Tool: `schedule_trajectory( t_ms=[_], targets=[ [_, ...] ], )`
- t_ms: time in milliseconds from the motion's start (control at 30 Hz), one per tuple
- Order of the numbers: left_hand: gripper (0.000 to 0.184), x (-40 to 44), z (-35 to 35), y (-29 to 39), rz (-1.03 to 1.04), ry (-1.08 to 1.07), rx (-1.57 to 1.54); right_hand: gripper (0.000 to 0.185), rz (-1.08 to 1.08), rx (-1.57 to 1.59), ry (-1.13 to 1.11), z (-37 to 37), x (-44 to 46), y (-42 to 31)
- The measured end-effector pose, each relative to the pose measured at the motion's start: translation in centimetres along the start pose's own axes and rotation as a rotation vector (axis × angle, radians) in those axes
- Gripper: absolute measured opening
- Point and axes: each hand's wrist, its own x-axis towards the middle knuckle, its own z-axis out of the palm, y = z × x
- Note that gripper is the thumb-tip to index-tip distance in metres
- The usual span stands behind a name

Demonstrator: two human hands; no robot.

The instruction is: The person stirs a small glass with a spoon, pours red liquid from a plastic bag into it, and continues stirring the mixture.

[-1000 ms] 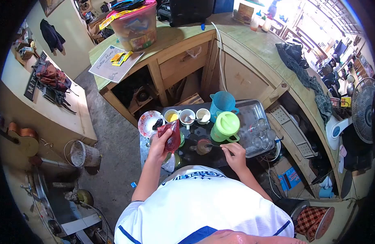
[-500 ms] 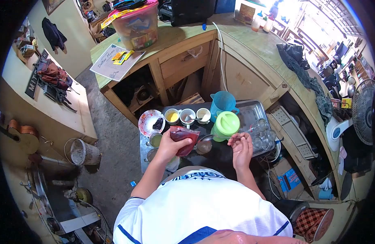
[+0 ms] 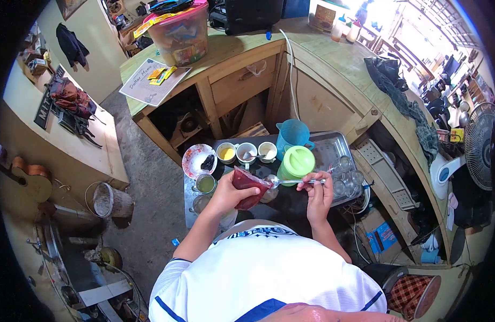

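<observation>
Gripping a red pouch (image 3: 251, 189) in the left hand (image 3: 229, 196), with fingers curled round its side. Now tipped over, with one corner at the bowl of the spoon (image 3: 288, 182), near enough to hide whether touching; a second ago, farther left and hanging upright. Pinching the spoon's handle between fingertips of the right hand (image 3: 318, 196), now nearly level above the glass (image 3: 269, 196), near the green pitcher (image 3: 297, 163), rather than dipped inside as before.

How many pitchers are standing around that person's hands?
2: a blue pitcher towards the back, and a green lidded pitcher in front of it, near the right hand. Another could be hidden behind these.
</observation>
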Motion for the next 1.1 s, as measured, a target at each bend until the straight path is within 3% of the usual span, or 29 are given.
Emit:
schedule_trajectory(
  t_ms=[200,733,800,1100],
  targets=[
    [0.036,0.0,0.6,0.0,0.046,0.024,0.002,0.015,0.002,-0.006,-0.021,-0.2,-0.1,-0.5],
    [0.038,0.7,0.1,-0.3,-0.007,0.109,-0.088,0.014,0.013,0.077,-0.004,-1.8,0.4,-1.0],
    [0.038,0.8,0.1,0.2,-0.012,0.011,-0.067,0.014,0.015,0.068,-0.017,-1.7,0.3,-0.8],
    [0.038,1.9,0.4,-0.5,-0.020,0.024,-0.072,0.015,-0.013,0.056,-0.010,-1.8,0.8,-0.9]
  ],
)
